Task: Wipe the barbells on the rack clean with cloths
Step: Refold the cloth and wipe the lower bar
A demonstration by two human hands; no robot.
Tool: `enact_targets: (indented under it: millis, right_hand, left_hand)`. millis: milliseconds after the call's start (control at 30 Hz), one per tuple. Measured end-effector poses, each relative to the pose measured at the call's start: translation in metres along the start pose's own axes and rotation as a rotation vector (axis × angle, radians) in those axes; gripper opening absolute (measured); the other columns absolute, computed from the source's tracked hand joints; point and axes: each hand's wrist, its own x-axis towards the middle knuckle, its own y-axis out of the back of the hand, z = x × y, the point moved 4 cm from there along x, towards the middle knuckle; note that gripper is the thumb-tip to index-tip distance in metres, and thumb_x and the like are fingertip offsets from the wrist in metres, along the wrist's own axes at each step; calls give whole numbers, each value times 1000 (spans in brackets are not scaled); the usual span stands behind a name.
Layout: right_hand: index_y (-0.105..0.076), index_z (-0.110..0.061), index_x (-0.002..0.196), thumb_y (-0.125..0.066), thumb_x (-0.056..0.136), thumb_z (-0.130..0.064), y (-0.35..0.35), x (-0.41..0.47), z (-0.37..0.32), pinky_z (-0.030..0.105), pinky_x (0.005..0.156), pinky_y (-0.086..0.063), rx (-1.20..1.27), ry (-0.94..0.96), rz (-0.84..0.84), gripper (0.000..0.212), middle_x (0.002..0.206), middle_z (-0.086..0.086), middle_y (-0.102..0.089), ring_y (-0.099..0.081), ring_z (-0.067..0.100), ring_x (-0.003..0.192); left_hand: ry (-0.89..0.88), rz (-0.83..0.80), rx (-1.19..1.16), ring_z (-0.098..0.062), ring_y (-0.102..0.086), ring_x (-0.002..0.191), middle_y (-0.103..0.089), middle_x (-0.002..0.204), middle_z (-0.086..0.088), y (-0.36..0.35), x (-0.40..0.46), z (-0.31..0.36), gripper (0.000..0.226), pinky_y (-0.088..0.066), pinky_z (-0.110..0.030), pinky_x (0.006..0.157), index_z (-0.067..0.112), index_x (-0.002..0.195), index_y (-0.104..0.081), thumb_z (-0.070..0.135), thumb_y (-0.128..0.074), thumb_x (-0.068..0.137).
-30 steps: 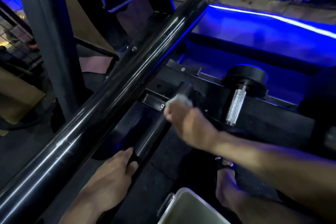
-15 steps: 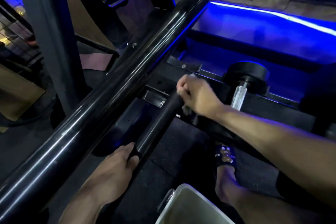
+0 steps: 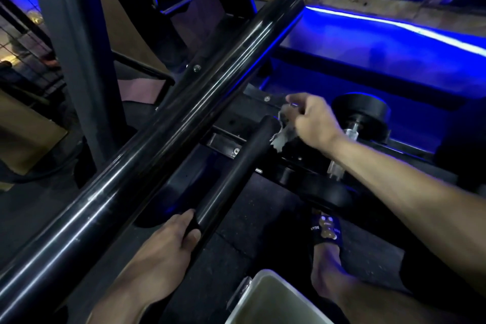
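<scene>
A short black bar sleeve (image 3: 234, 171) runs diagonally below a long thick glossy black bar (image 3: 163, 144). My left hand (image 3: 168, 244) grips the near end of the short bar, fingers curled round it. My right hand (image 3: 313, 121) holds a crumpled white cloth (image 3: 282, 131) against the far end of the short bar. Part of the cloth hangs down beside the bar's tip.
A black weight plate on a chrome peg (image 3: 363, 116) stands right of my right hand. A white bin (image 3: 265, 300) sits on the floor at the bottom. My sandalled foot (image 3: 326, 250) is beside it. A dark rack upright (image 3: 76, 60) rises at left; blue light strip at right.
My right hand has slid the cloth up along the short bar to its far tip. My left hand has kept its grip at the near end.
</scene>
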Motion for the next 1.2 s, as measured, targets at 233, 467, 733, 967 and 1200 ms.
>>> enact_targets:
  millis: [233,467,733,967,1200]
  right_hand:
    - [-72,0,110,-59,102,-13,-4,5,-45,46,83,-57,643,-386,-135,20,97,20,-72,-68,30,82]
    - [-66,-10,82,-51,107,-35,-29,-12,-46,41,76,-47,500,-363,-312,38,75,10,-67,-63,23,66]
    - [-72,7,93,-63,97,2,-57,-47,-62,25,59,-52,426,206,-349,11,75,15,-70,-60,13,61]
    - [-76,-29,91,-62,98,-37,-98,-94,-47,54,117,-26,-459,1073,-370,18,139,6,-60,-45,33,138]
    - [-73,-11,100,-57,102,-31,-91,-82,-39,42,91,-51,-244,738,-502,25,97,1,-74,-69,24,93]
  left_hand:
    - [12,-1,34,-10,-18,154,-21,168,9,0,0,5,61,-15,-31,126,29,162,-19,47,-37,106]
    - [-3,16,19,-8,-19,153,-23,167,11,0,0,1,61,-16,-32,126,31,161,-22,49,-38,106]
    - [-30,47,47,-7,-31,147,-33,157,16,2,-3,8,59,-23,-23,118,28,161,-23,45,-37,107]
    - [-65,54,27,-4,-46,125,-48,131,22,0,1,4,50,-36,-26,107,34,155,-34,45,-39,106]
    - [-74,73,47,-4,-48,126,-46,132,24,0,2,-3,52,-39,-28,107,36,153,-33,51,-40,104]
